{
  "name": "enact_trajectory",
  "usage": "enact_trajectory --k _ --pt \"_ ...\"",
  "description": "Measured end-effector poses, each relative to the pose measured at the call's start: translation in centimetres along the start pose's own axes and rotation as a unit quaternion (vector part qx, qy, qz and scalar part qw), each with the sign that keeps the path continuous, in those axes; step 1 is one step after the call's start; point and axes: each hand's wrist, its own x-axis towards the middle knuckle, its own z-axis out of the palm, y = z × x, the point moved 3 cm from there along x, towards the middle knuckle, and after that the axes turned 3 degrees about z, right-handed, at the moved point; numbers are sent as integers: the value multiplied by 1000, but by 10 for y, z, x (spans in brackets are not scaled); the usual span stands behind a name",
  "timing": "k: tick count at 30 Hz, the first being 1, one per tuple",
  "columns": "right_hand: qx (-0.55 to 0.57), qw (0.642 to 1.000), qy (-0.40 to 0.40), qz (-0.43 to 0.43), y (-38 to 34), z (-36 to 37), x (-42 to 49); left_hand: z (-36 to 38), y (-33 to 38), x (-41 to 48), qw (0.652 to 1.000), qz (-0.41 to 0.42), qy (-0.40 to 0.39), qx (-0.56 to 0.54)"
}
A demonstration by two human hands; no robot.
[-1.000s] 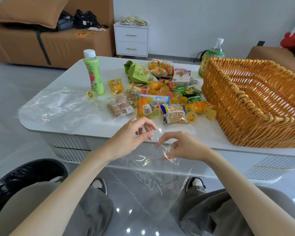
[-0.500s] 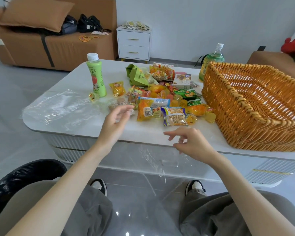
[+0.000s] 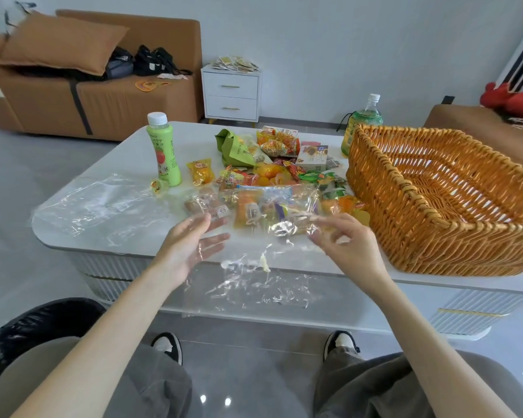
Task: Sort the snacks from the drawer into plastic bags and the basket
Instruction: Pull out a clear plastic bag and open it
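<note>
Plastic bag (image 3: 254,282): held above the table's (image 3: 127,158) near edge, pinched by the right hand (image 3: 344,245); left hand (image 3: 187,248) flat, released, against the film. Snacks (image 3: 272,173): heaped mid-table. Risk: the single-pinched, slippery film may be dropped to the floor.

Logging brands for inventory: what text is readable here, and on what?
"HPP", with "果汁" below: label of the green juice bottle.
Too blurred: print on the green pouch.
Too small: print on the small box.
Unreadable: white script on the plastic bag.
Blurred: all snack wrappers.
</note>
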Motion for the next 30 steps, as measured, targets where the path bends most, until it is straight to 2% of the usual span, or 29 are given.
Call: enact_trajectory --k 2,3,4,6,8,9,10,12,14,15,17,20,22,25,30 --pt "-230 972 28 -38 12 3 -3 2 3 -1 999 35 -19 26" --pt "-286 955 46 -55 15 4 -5 4 4 -2 998 40 -36 33" --pt "-288 954 63 -60 18 4 -5 5 3 -3 997 41 -51 41" --pt "-198 979 43 -37 14 4 -3 7 0 -4 995 37 -74 57" --pt "-40 996 -70 40 10 9 -2 8 -1 -5 993 29 -95 61" --pt "38 986 -139 83 8 13 -3 8 -1 -5 993 24 -105 55" --pt "116 966 -200 114 6 18 -4 9 0 -5 992 17 -114 51" --pt "268 903 -291 170 1 28 -10 9 -1 -5 989 2 -136 53" --pt "396 821 -345 225 -7 38 -17 12 -3 -7 982 -13 -178 55" --pt "424 794 -366 237 -12 43 -19 14 -4 -8 977 -20 -204 50" --pt "411 794 -388 226 -15 53 -22 19 -5 -11 967 -37 -248 41" --pt "350 835 -388 172 -19 60 -25 23 -5 -14 956 -46 -284 59" --pt "331 847 -383 162 -22 61 -27 24 -6 -14 952 -39 -293 82" --pt "349 830 -409 147 -23 57 -27 21 -3 -12 954 10 -263 144" --pt "372 787 -460 173 -16 57 -28 25 3 -15 952 82 -206 212"
